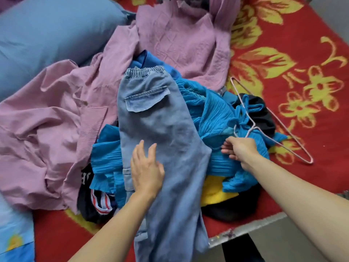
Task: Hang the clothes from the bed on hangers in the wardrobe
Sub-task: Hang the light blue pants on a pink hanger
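Light blue jeans lie lengthwise on top of a pile of clothes on the bed, waistband away from me, legs hanging over the near edge. My left hand rests flat on the jeans with straight fingers. My right hand grips the hook of a pink wire hanger at the jeans' right side. The hanger lies over a crinkled turquoise garment. A mauve shirt spreads to the left and another mauve piece lies behind.
The bed has a red cover with yellow flowers. A blue pillow sits at the far left. Black, yellow and striped clothes lie under the pile. The bed's grey metal edge runs at the lower right.
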